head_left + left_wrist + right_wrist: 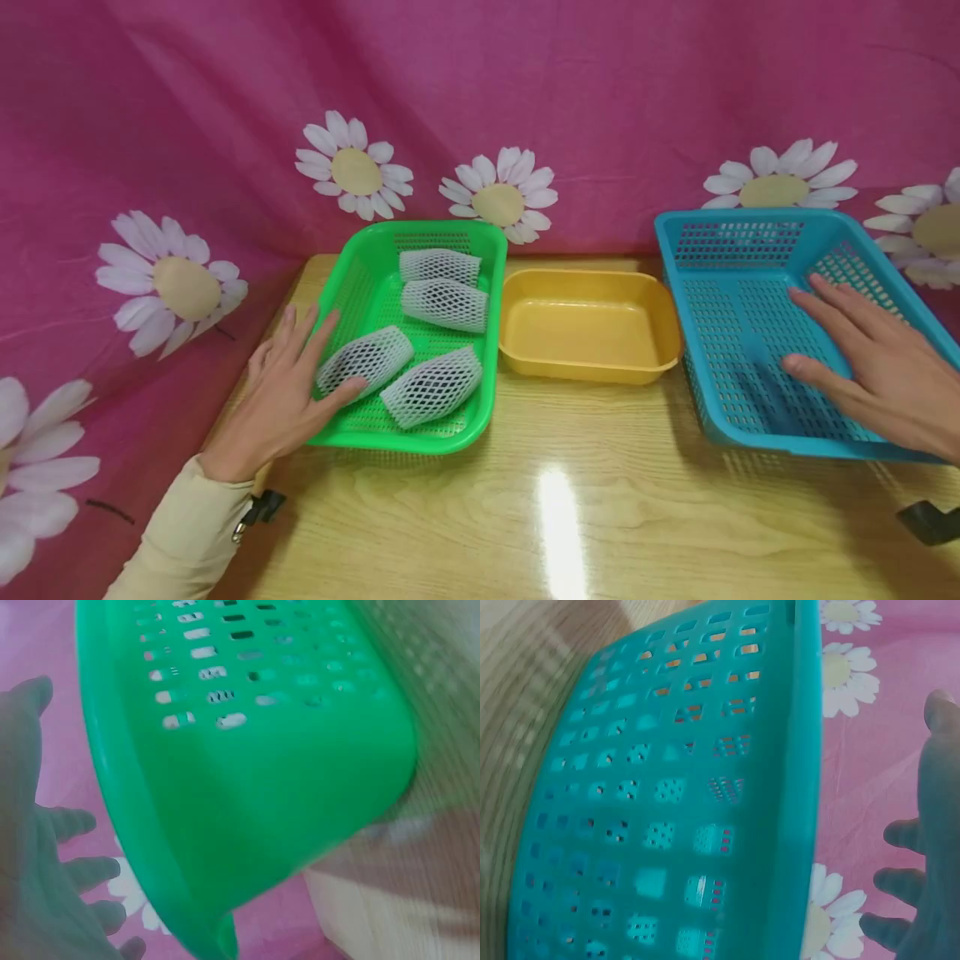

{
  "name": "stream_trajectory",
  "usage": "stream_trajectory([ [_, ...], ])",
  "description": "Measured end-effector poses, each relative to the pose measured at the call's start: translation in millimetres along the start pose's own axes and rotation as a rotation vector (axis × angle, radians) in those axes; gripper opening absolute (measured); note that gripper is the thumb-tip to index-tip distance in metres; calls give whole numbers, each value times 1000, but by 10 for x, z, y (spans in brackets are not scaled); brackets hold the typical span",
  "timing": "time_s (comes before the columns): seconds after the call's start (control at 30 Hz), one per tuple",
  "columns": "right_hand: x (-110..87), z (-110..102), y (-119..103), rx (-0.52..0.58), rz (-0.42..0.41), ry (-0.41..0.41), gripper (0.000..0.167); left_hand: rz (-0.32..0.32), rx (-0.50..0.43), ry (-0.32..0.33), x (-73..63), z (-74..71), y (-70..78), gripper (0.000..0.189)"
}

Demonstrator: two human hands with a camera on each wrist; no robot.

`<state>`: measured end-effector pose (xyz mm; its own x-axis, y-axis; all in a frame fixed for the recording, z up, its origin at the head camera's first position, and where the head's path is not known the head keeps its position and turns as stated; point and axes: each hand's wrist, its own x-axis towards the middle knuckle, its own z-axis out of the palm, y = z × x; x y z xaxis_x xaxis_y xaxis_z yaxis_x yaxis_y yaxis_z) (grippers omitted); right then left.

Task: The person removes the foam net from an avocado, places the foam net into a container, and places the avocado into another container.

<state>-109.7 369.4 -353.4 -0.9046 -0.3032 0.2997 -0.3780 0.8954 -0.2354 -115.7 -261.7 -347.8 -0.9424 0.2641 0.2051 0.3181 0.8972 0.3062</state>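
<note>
In the head view my left hand (281, 396) hovers over the left rim of a green basket (483, 408), fingers spread and holding nothing. Inside that basket lie several white foam net sleeves (435, 387), two near the back and two nearer the front. My right hand (885, 367) is above a blue basket (720, 417), its fingers extended and nothing in them. The left wrist view has the left hand (52, 877) apart from the green basket's wall (247, 787). In the right wrist view, the right hand (930, 847) is apart from the blue basket's side (667, 787).
Between the two baskets stands a shallow yellow tray (585, 367). All three containers are on a wooden table (450, 517). A pink cloth (600, 100) with white daisies hangs behind the table and along its left side.
</note>
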Motion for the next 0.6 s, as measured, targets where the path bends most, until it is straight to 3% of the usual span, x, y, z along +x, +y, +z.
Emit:
stream_trajectory([
  [0.23,70,14,-141,-10,20,-33,84,-1,4,-2,26,0,55,91],
  [0.6,155,60,-303,-7,-46,-29,90,57,-21,13,88,-2,125,90],
])
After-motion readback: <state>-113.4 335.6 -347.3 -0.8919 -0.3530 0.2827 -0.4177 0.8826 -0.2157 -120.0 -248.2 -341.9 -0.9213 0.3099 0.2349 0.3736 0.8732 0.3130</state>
